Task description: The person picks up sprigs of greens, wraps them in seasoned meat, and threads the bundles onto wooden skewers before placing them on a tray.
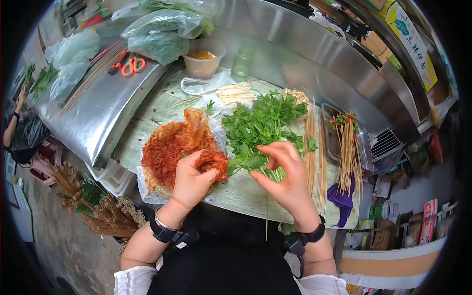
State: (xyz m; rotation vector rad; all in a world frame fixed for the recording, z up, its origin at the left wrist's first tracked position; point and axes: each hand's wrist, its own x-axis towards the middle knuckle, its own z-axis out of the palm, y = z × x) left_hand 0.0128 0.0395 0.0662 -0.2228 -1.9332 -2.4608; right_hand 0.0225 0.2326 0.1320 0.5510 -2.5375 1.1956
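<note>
A plastic sheet (146, 189) smeared red lies at the left of the counter (236, 194), and just beside it the left hand (191, 179) curls around a red lump (215, 161). The right hand (287, 174) pinches a leafy sprig (253, 161) at the near edge of the herb pile (260, 123). Bare skewers (310, 142) lie further right.

Glossy steel counter (98, 113), thin wooden skewers (310, 147), crinkled clear plastic sheet (147, 189) under rough red paste (169, 150).

Brick-red minced filling (169, 150), deep-green leafy herbs (260, 125), pale bamboo skewers (310, 147), orange-handled scissors (132, 65).
</note>
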